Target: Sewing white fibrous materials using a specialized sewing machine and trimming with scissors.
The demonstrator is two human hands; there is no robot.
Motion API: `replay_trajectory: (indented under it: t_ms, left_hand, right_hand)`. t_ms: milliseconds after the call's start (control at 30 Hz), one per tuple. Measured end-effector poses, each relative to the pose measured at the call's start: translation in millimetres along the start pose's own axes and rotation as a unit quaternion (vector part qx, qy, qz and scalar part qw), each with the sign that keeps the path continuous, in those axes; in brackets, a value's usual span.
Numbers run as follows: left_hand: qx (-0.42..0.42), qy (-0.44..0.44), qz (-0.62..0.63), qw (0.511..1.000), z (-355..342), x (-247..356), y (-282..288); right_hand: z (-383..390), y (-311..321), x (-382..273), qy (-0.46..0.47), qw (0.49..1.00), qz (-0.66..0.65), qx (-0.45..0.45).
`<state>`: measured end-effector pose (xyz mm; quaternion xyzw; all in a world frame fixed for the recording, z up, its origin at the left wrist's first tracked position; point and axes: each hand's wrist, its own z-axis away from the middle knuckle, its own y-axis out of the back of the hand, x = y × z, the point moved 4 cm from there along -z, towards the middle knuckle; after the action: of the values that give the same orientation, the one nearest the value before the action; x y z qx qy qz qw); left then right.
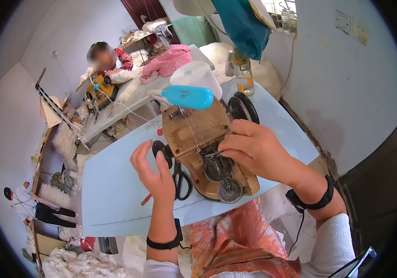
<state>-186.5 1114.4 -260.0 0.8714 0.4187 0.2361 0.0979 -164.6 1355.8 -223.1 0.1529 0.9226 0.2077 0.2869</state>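
A tan sewing machine with worn, stained paint stands on the light blue table, with two round metal discs at its near end. My right hand is closed in a pinch just above the discs. Between its fingertips is a thin metal piece; I cannot tell whether it is loose or part of the machine. My left hand is open, fingers apart, beside a black round knob on the machine's left. Black-handled scissors lie between that hand and the machine. A thread runs down the machine's top.
A blue lamp-like piece hangs over the machine, near a white cone of thread. A bottle stands at the table's far edge. Beyond, a person sits at another machine. A standing person is at left. White fur lies below.
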Motion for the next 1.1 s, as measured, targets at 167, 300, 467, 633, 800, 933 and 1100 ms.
replay_trajectory:
  t_ms: [167,300,467,633,800,933,1100]
  left_hand:
    - [-0.093,0.082,0.286,0.95,-2,52,8]
    - [-0.18,0.112,0.343,0.915,-6,60,-7]
    - [-0.184,0.096,0.315,0.926,-6,55,-8]
    - [-0.164,0.08,0.316,0.931,-2,61,-8]
    - [-0.096,-0.089,0.19,0.973,2,79,-1]
    - [-0.09,-0.098,0.184,0.974,-2,79,-1]
    - [-0.093,-0.102,0.177,0.974,2,83,-2]
  right_hand:
    - [-6,-13,-3,0.04,0.994,0.094,-0.032]
    - [-8,-16,0,0.033,0.988,0.14,-0.05]
    - [-10,-19,-1,0.038,0.987,0.144,-0.06]
    - [-13,-16,0,0.034,0.98,0.168,-0.098]
    - [-15,-17,-5,0.11,0.97,0.192,-0.101]
    - [-14,-16,-6,0.104,0.968,0.198,-0.113]
    - [-17,-16,-10,0.111,0.963,0.206,-0.132]
